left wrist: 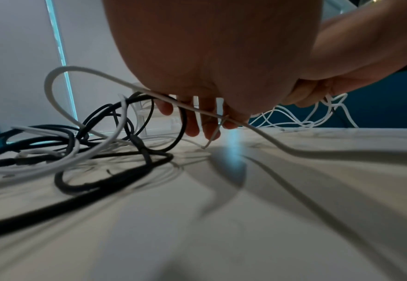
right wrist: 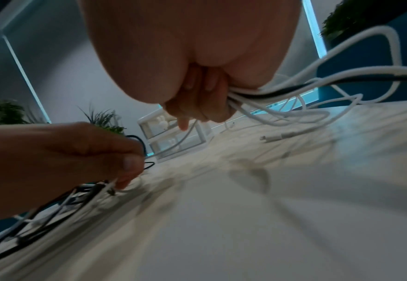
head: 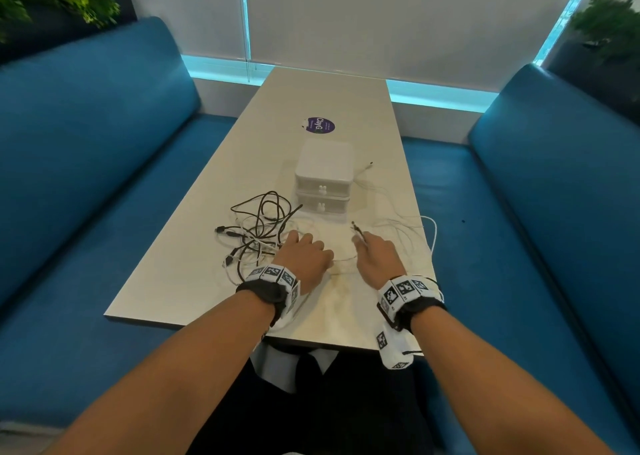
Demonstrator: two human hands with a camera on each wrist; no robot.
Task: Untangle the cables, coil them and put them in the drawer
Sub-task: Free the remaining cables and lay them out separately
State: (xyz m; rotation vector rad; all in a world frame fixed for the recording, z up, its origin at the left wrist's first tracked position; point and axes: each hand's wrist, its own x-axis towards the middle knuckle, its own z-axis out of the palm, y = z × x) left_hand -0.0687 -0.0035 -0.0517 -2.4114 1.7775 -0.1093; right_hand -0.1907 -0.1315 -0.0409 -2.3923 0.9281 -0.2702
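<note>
The cables are lying in two groups on the pale table (head: 194, 278), none of them coiled. The right hand (head: 377, 259) is curling its fingers (right wrist: 197, 106) round a bundle of white cables (right wrist: 281, 112) with one black strand among them, gripping it tightly; from that grip the strands are trailing out to the right and slightly back, looping loosely over the tabletop, and a plug end (head: 356, 229) is sticking forward out of the fist. A loose white connector (right wrist: 276, 137) is lying on the table just beyond the grip.

The left hand (head: 304, 257) is pinching a thin white cable (left wrist: 130, 85) between thumb and curled fingertips (left wrist: 192, 131), right at the near edge of the tangled pile. That cable is arching up to the left of the pinch and running down onto the table to the right of it, towards the right hand. The tangle of black and white cables (head: 259, 229) is spreading out to the left of and beyond this grip, still knotted together, resting on the table.

The small white two-drawer unit (head: 323, 181) is standing just beyond both hands, roughly between them, with both drawers closed. Farther back a round purple sticker (head: 320, 125) is showing on the tabletop. Blue benches (head: 86, 143) are flanking the table on either side.
</note>
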